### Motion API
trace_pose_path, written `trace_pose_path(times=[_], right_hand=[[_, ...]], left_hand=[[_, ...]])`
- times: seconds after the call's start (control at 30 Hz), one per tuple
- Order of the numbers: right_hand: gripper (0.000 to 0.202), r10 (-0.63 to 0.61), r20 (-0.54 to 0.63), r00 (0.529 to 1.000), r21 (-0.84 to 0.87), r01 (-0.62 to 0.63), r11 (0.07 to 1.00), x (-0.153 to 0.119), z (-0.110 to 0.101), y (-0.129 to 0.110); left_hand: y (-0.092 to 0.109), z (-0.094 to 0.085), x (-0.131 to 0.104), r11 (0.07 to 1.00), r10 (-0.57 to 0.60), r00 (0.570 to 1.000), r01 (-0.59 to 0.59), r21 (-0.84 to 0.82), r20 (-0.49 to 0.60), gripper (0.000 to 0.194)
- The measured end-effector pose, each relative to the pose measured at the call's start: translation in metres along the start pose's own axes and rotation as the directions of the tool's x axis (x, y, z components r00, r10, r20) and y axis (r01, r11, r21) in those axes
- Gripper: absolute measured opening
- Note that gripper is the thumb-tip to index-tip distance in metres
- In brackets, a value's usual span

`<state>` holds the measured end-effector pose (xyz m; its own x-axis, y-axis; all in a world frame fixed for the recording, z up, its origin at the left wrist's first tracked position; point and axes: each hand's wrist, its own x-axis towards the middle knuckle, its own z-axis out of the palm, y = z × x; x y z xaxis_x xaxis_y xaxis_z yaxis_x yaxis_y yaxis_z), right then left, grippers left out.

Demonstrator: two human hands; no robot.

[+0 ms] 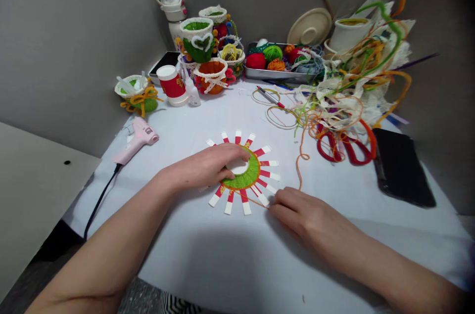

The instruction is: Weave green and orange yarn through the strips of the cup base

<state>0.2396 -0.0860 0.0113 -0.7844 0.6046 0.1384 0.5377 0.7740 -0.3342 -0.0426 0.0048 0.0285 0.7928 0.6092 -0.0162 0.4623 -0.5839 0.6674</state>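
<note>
A cut paper cup (243, 180) lies spread like a sun on the white table, its red and white strips fanned outward and green yarn woven round its centre, edged with orange. My left hand (217, 164) grips it from the left, fingers over the green ring and centre opening. Orange yarn (252, 200) runs from the ring's lower edge to my right hand (291, 207), whose fingers are pinched on it at the lower right. From that hand the strand continues up to the yarn tangle at the right.
A pink glue gun (137, 141) lies left. Yarn-covered cups (198, 39) and a tray of yarn balls (282, 75) stand behind. Red scissors (358, 153), tangled yarn and lace (345, 101), and a black phone (403, 168) are right.
</note>
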Motion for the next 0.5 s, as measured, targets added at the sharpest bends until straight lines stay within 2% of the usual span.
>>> trace_pose_path(times=[0.17,0.3,0.4,0.5], right_hand=[[0.028,0.126,-0.119,0.985,0.004,-0.126,0.992,0.002,0.000,0.013],[0.020,0.213,-0.181,0.960,0.145,-0.188,0.971,0.014,0.007,0.026],[0.019,0.308,-0.243,0.920,0.208,-0.261,0.943,0.023,0.016,0.033],[0.018,0.375,-0.296,0.878,0.194,-0.329,0.924,0.029,0.023,0.035]], left_hand=[[0.000,0.000,0.000,1.000,-0.003,1.000,0.003,0.007,0.009,0.041],[0.000,0.000,0.000,1.000,-0.001,1.000,0.001,0.011,0.009,0.041],[0.000,0.000,0.001,1.000,-0.003,1.000,0.002,0.009,0.014,0.042],[0.002,-0.001,0.000,1.000,0.003,1.000,-0.003,0.006,0.010,0.043]])
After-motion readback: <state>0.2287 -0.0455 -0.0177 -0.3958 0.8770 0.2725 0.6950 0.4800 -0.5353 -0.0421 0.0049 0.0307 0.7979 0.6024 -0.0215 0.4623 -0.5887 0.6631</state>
